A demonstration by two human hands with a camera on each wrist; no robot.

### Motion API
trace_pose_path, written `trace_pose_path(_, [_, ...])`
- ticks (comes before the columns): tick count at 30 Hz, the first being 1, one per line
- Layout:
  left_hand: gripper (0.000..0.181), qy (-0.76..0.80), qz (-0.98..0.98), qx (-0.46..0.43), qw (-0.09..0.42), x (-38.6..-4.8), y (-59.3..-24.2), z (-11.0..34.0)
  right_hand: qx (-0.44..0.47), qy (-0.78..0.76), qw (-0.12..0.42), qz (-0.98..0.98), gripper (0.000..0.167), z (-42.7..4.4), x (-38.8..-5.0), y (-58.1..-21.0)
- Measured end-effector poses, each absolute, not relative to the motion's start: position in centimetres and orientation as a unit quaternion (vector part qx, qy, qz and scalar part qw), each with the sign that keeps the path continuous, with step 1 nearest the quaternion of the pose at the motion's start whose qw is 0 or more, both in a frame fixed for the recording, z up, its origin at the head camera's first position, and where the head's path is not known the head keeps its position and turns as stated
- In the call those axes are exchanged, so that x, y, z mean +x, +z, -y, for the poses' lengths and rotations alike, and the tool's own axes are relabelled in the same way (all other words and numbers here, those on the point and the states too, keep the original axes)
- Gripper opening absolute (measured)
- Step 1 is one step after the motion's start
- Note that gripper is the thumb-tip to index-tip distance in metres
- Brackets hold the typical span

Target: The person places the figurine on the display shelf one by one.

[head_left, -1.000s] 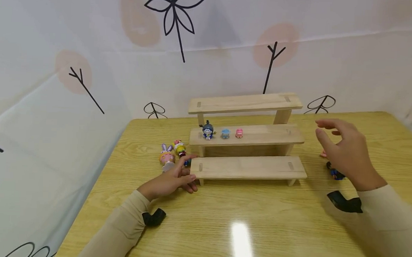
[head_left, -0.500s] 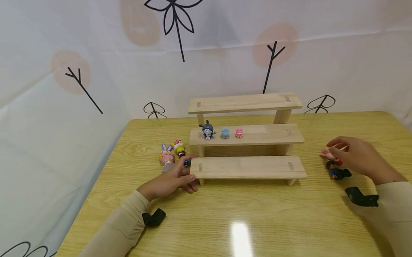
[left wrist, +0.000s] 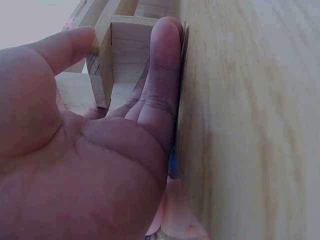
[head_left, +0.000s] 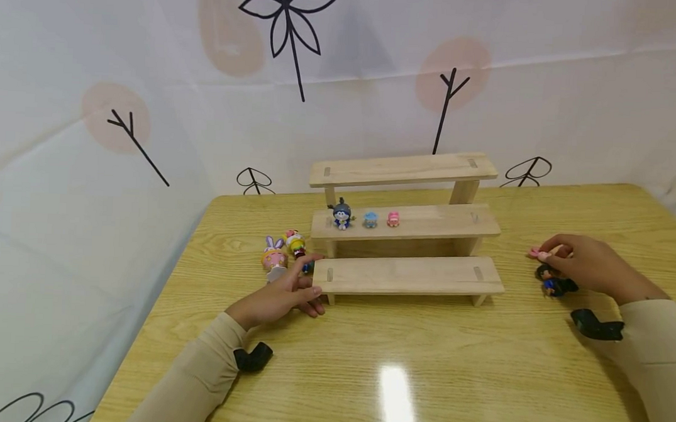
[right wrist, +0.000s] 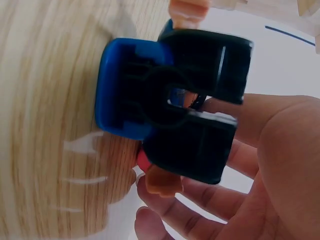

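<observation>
In the head view, my left hand [head_left: 277, 299] holds the left end of the bottom step of a three-tier wooden display shelf [head_left: 409, 274]. The left wrist view has the thumb on the board and the other fingers reaching beneath it. Far right, my right hand [head_left: 590, 265] pinches a small pink figurine [head_left: 539, 254] with ear-like tips, low over the table. Just in front of it lies a black-haired figurine [head_left: 552, 284] in blue and black. In the right wrist view that blue-and-black figurine [right wrist: 190, 145] hides the fingertips and most of the pink one.
On the middle step stand a dark-haired figurine [head_left: 341, 216], a small blue one [head_left: 370, 220] and a small pink one [head_left: 393, 219]. Left of the shelf lie a bunny-eared figurine [head_left: 274, 258] and a yellow-haired one [head_left: 295, 244]. A patterned cloth [head_left: 367, 67] hangs behind the table.
My right hand has come down and to the right from above the table onto the pink figurine, and its fingers have closed on it. My left hand has stayed at the shelf's end.
</observation>
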State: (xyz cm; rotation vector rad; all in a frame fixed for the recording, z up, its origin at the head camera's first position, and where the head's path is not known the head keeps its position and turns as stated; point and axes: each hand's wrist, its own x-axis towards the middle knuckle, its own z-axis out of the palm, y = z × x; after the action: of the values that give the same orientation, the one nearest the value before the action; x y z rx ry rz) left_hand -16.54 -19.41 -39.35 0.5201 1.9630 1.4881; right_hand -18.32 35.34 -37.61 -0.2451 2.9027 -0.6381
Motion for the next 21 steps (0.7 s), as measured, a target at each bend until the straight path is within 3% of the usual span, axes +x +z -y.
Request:
trace_pose_path(15, [0.068,0.562,-0.743,0.191,0.308,-16.55,-39.35,19.37,-0.082,-0.197,0.076,-0.974,0.033,-35.38,-18.45,-37.4])
trace_pose_path(21, [0.069,0.562,-0.743,0.191,0.308,-16.54,-39.32,19.36,-0.067,-0.199,0.074,-0.975,0.041,-35.61,-18.42,-37.24])
